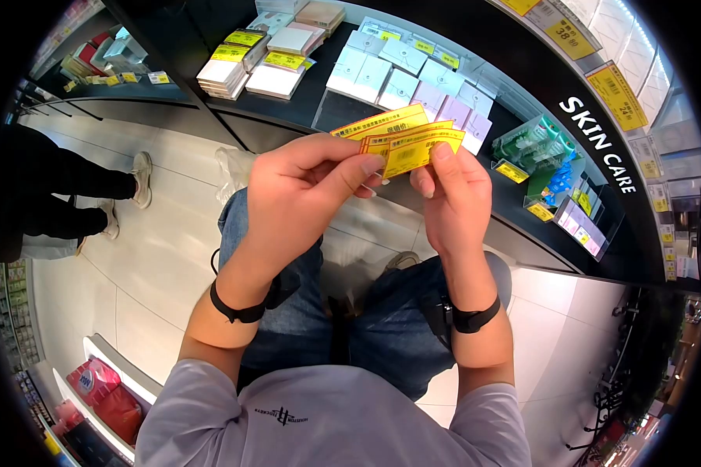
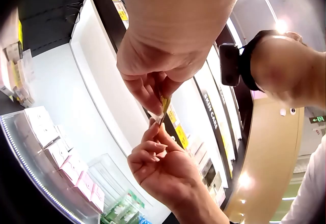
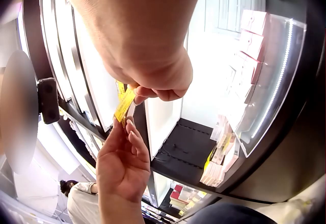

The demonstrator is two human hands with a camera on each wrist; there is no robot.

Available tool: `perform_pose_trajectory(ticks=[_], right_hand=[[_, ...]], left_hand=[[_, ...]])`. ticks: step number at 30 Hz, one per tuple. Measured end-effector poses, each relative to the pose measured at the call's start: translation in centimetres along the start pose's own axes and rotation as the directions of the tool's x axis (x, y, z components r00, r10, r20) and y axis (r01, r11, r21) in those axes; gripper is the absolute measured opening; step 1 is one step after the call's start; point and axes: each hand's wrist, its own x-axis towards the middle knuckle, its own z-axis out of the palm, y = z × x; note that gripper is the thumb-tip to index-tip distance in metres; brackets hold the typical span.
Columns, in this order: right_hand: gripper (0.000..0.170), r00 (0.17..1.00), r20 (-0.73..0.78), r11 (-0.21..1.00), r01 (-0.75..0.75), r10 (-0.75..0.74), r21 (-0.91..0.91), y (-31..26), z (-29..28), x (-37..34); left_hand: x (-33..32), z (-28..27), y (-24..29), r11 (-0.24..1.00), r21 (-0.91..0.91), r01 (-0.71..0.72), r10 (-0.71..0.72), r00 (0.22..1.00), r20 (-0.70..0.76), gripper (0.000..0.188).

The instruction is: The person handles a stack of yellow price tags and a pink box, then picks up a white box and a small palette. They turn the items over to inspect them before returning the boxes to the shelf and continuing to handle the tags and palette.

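Observation:
A fanned stack of yellow price tags with red borders (image 1: 407, 153) is held up in front of the shelf, over the knees. My left hand (image 1: 300, 187) pinches the stack at its left end between thumb and fingers. At the right end, my right hand (image 1: 458, 198) pinches the front tag, its thumb lying on the printed face. Seen from the left wrist, the tags (image 2: 164, 107) are edge-on between the fingertips of both hands. The right wrist view shows the yellow face of one tag (image 3: 124, 106) bridging the two hands.
A black shelf with white and lilac boxes (image 1: 401, 82) runs beyond the hands. Stacked flat boxes (image 1: 276, 74) stand left of them, green packs (image 1: 533, 144) in clear holders to the right. Another person's legs (image 1: 70, 183) are at the left; red bags (image 1: 105, 393) sit in a white bin.

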Motion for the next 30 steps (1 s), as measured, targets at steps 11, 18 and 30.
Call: perform_pose_trajectory(ticks=[11,18,30], right_hand=[[0.025,0.997,0.025,0.982,-0.072,0.069,0.174,-0.2,-0.1,0.5],[0.026,0.989,0.056,0.912,-0.148,0.138,0.383,-0.6,-0.6,1.0],[0.025,0.997,-0.082,0.998,0.015,-0.010,0.053,0.2,0.3,0.4]], left_hand=[[0.2,-1.2,0.5,0.967,-0.155,0.203,-0.208,0.978,-0.021,0.015],[0.2,-1.5,0.0,0.976,-0.174,0.129,-0.138,0.990,-0.042,0.019],[0.1,-0.5,-0.4,0.990,0.106,-0.089,0.096,0.994,-0.060,0.020]])
